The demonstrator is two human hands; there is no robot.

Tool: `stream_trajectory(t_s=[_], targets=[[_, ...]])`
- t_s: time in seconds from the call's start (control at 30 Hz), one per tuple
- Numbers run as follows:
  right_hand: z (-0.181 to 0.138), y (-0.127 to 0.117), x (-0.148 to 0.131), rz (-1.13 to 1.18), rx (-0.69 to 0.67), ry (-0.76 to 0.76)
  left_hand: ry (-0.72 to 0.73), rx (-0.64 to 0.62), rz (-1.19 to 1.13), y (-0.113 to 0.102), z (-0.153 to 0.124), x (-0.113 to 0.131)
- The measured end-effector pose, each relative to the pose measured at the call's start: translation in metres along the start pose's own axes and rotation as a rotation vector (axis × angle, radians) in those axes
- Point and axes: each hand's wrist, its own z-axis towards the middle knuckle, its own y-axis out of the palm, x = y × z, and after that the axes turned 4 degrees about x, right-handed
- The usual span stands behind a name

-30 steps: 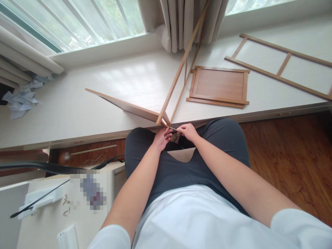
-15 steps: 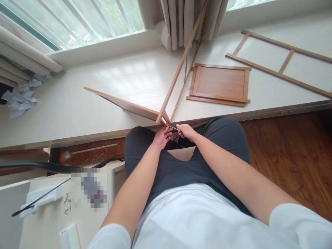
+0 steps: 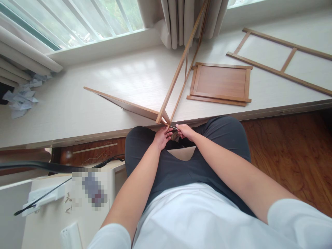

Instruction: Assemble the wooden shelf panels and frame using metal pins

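My left hand [image 3: 161, 139] is curled round the near lower corner of a tall wooden ladder-like frame [image 3: 172, 88], which stands on its edge on the white ledge. A wooden panel [image 3: 129, 105] joins the frame at that corner and stretches off to the left. Pinched in my right hand [image 3: 185, 132] is a thin metal rod-like tool [image 3: 173, 127]. Its tip meets the corner of the frame beside my left fingers. The exact kind of tool and the fastener, if any, are too small to make out.
Framed wooden panels [image 3: 220, 81] lie stacked on the ledge [image 3: 64, 103], right of the upright frame. Farther right lies a second ladder-like frame [image 3: 282, 71]. Small screws [image 3: 68, 204] and white power strips [image 3: 70, 237] rest on a side table at lower left. Curtains [image 3: 178, 24] hang behind.
Both hands stay at the frame's corner in nearly the same pose. The view has shifted very slightly.
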Motion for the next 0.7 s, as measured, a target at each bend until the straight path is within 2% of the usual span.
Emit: stream_trajectory(t_s=[0.7], targets=[[-0.0066, -0.002, -0.0053, -0.095, 0.189, -0.115, 0.014, 0.005, 0.004, 0.0007, -0.0009, 0.0004]])
